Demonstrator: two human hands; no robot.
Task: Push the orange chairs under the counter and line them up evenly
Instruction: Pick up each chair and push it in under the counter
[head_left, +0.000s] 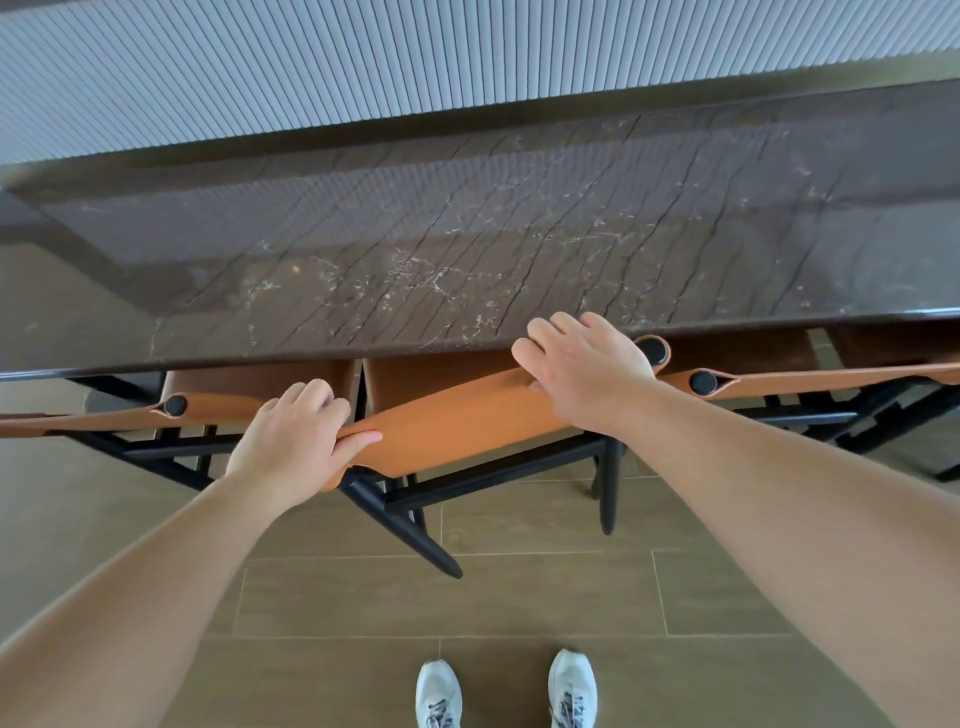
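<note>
Both hands held the backrest of the middle chair (457, 421). The left hand (291, 441) gripped its near end, fingers curled over the top edge and thumb pinched along the orange leather. The right hand (582, 374) lay over the far end, fingers bent across the top edge close to the counter (467, 249) lip; how tightly it held could not be told.

Measured against the counter edge, the backrest ran askew: its right end sat almost under the lip, while its left end stood well out from it, so its long axis slanted away from the edge toward the left hand. The seat already lay under the stone. The left chair (130, 413) and the right chair (805, 376) had backrests running roughly parallel with the counter edge, just outside it.

By that slant, the left hand seemed the one that had to push further in to square the chair with its neighbours.
</note>
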